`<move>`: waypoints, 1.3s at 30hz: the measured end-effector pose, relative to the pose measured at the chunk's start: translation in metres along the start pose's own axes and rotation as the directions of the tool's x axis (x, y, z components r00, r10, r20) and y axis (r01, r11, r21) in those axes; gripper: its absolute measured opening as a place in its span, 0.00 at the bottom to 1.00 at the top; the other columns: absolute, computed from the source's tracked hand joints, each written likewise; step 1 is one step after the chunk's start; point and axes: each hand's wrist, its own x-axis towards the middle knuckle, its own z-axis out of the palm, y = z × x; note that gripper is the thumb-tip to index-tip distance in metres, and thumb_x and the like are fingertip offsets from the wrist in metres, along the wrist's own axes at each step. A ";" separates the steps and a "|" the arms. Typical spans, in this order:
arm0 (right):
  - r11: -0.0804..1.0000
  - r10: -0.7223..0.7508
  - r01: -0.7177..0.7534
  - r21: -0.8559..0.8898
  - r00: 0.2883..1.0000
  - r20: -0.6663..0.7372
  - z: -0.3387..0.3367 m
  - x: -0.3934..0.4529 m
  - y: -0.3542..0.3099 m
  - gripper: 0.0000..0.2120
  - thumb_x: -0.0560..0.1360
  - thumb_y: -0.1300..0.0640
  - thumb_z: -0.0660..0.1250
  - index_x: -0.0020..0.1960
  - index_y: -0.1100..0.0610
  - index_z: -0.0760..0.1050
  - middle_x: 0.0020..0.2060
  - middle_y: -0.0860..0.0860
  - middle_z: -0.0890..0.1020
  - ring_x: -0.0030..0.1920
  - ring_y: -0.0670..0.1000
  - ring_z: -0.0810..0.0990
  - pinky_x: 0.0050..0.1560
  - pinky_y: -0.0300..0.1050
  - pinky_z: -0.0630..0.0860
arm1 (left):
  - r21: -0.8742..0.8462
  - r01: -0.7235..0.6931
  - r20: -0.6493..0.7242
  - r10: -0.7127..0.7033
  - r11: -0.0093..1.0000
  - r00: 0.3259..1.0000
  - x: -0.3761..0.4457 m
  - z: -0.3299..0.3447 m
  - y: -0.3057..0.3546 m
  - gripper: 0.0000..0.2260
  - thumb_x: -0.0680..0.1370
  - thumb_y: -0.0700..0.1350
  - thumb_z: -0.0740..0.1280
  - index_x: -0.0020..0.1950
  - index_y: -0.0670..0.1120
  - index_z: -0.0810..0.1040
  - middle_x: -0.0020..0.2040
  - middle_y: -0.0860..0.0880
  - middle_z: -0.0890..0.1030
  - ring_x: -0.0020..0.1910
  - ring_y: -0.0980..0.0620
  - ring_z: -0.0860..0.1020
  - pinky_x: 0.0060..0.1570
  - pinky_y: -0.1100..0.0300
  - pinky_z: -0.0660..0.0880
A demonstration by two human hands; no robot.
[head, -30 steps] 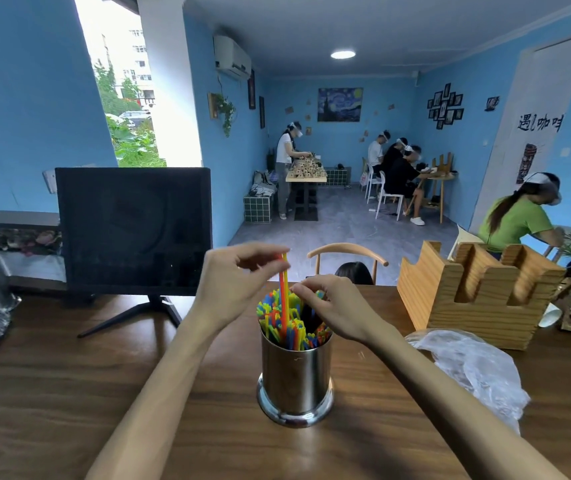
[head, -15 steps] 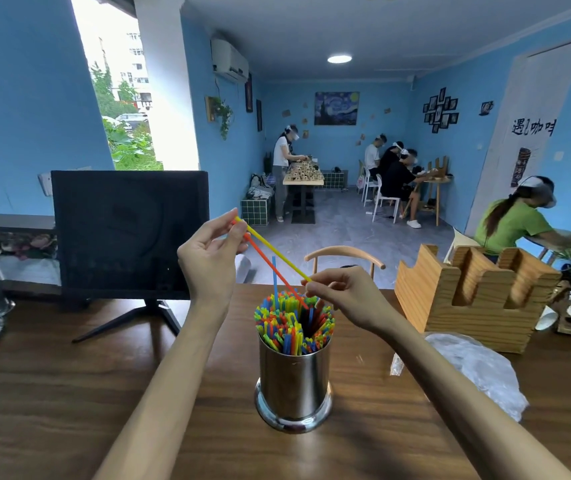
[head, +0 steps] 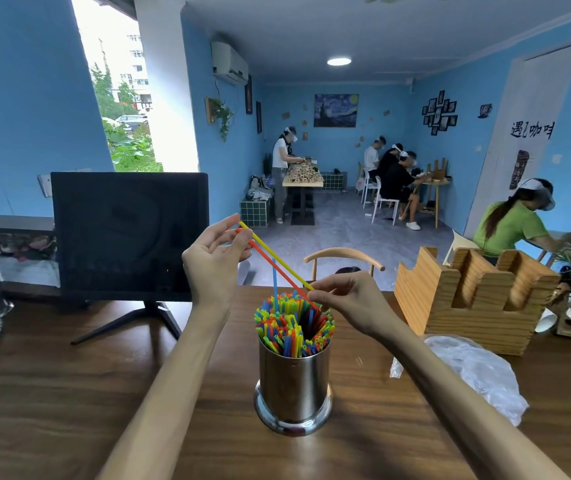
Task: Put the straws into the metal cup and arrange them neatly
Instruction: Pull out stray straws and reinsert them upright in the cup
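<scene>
A shiny metal cup [head: 293,386] stands on the wooden table [head: 69,393], packed with several coloured straws [head: 294,327] standing upright. One blue straw [head: 275,282] sticks up above the others. My left hand [head: 213,259] pinches the upper ends of a yellow straw [head: 277,256] and an orange straw [head: 270,263], held slanted above the cup. My right hand [head: 349,299] grips their lower ends at the cup's right rim.
A black monitor [head: 128,233] stands at the back left. A wooden holder [head: 474,299] and a crumpled plastic bag [head: 478,372] lie to the right. A chair back [head: 344,256] shows behind the table. Several people work farther back in the room.
One second ago both hands held a straw upright over the cup. The two straws were then lifted and tilted. Since half a second ago the pose has barely changed.
</scene>
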 end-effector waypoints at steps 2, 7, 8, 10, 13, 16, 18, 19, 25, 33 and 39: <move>1.000 0.015 -0.015 -0.025 1.000 0.002 0.001 -0.001 0.002 0.07 0.73 0.52 0.76 0.49 0.53 0.87 0.41 0.50 0.88 0.38 0.50 0.85 0.44 0.48 0.83 | 0.001 0.003 0.006 -0.003 1.000 1.000 0.000 0.000 0.000 0.09 0.76 0.39 0.76 0.55 0.48 0.84 0.45 0.46 0.87 0.41 0.50 0.86 0.42 0.60 0.82; 0.996 0.015 -0.017 -0.093 1.000 -0.020 0.008 -0.003 0.005 0.07 0.77 0.48 0.72 0.52 0.49 0.85 0.44 0.44 0.85 0.47 0.45 0.82 0.49 0.45 0.80 | -0.074 0.023 0.012 -0.022 0.997 1.000 -0.001 0.002 0.002 0.07 0.76 0.38 0.75 0.52 0.46 0.84 0.44 0.44 0.86 0.42 0.48 0.86 0.41 0.60 0.81; 0.996 0.017 -0.021 -0.085 0.999 -0.041 0.009 -0.003 0.005 0.06 0.78 0.48 0.71 0.52 0.48 0.83 0.46 0.44 0.84 0.49 0.45 0.81 0.51 0.45 0.79 | -0.106 0.037 0.009 -0.036 0.994 0.999 0.000 0.001 0.002 0.07 0.76 0.38 0.75 0.52 0.46 0.83 0.44 0.44 0.86 0.42 0.47 0.86 0.41 0.60 0.81; 0.998 0.049 -0.051 -0.022 0.996 -0.081 0.007 0.000 0.003 0.07 0.79 0.50 0.70 0.53 0.51 0.82 0.49 0.46 0.84 0.53 0.45 0.81 0.54 0.42 0.77 | -0.162 0.077 0.002 -0.078 0.984 0.997 0.001 0.000 0.003 0.07 0.76 0.38 0.75 0.53 0.45 0.82 0.44 0.46 0.86 0.43 0.48 0.86 0.42 0.60 0.81; 0.979 0.154 -0.133 0.152 0.978 -0.138 0.001 0.007 -0.003 0.09 0.79 0.50 0.70 0.52 0.54 0.83 0.53 0.52 0.84 0.55 0.49 0.82 0.56 0.43 0.78 | -0.215 0.152 0.004 -0.155 0.965 0.988 -0.001 -0.002 0.001 0.07 0.77 0.38 0.73 0.55 0.44 0.81 0.43 0.49 0.87 0.43 0.50 0.86 0.43 0.61 0.81; 0.786 0.322 -0.199 0.586 0.940 -0.113 -0.005 0.015 -0.016 0.09 0.76 0.56 0.72 0.52 0.61 0.82 0.52 0.59 0.85 0.49 0.56 0.86 0.50 0.46 0.84 | -0.251 0.221 0.037 -0.219 0.942 0.975 -0.005 -0.003 -0.001 0.06 0.78 0.36 0.72 0.53 0.44 0.80 0.42 0.49 0.86 0.41 0.52 0.85 0.45 0.61 0.82; 0.621 0.399 -0.184 0.762 0.911 -0.105 -0.009 0.021 -0.026 0.05 0.75 0.62 0.72 0.51 0.62 0.80 0.48 0.61 0.86 0.44 0.56 0.87 0.44 0.43 0.85 | -0.262 0.253 0.073 -0.242 0.931 0.967 -0.010 -0.003 -0.001 0.06 0.78 0.36 0.71 0.52 0.44 0.79 0.42 0.48 0.85 0.41 0.52 0.86 0.46 0.62 0.82; 0.547 0.430 -0.170 0.820 0.897 -0.101 -0.010 0.026 -0.030 0.05 0.76 0.64 0.71 0.51 0.63 0.78 0.47 0.61 0.86 0.43 0.56 0.87 0.42 0.43 0.85 | -0.259 0.261 0.091 -0.245 0.930 0.965 -0.012 -0.004 -0.002 0.05 0.78 0.36 0.70 0.52 0.44 0.78 0.41 0.49 0.86 0.42 0.52 0.86 0.46 0.62 0.82; 0.426 0.602 -0.230 0.875 0.794 -0.084 -0.005 0.044 -0.041 0.19 0.73 0.60 0.77 0.58 0.63 0.72 0.35 0.54 0.82 0.28 0.47 0.81 0.28 0.37 0.80 | -0.251 0.233 0.126 -0.207 0.940 0.970 -0.023 -0.006 -0.005 0.05 0.77 0.35 0.70 0.50 0.42 0.77 0.41 0.49 0.85 0.45 0.49 0.86 0.46 0.61 0.83; 0.299 0.604 -0.284 0.911 0.795 0.049 0.009 0.045 -0.042 0.15 0.73 0.48 0.76 0.47 0.58 0.76 0.30 0.51 0.75 0.28 0.46 0.74 0.30 0.35 0.79 | -0.173 0.189 0.138 -0.166 0.967 0.976 -0.031 -0.008 -0.013 0.06 0.75 0.36 0.72 0.47 0.42 0.75 0.43 0.48 0.86 0.48 0.46 0.87 0.47 0.59 0.83; 0.523 0.411 -0.169 0.836 0.909 -0.074 0.003 0.051 -0.052 0.09 0.79 0.56 0.70 0.52 0.61 0.81 0.41 0.51 0.81 0.33 0.46 0.81 0.36 0.36 0.82 | -0.027 0.188 0.171 -0.181 0.982 0.968 -0.033 -0.011 -0.025 0.05 0.75 0.33 0.73 0.46 0.40 0.79 0.45 0.42 0.86 0.46 0.47 0.87 0.46 0.60 0.83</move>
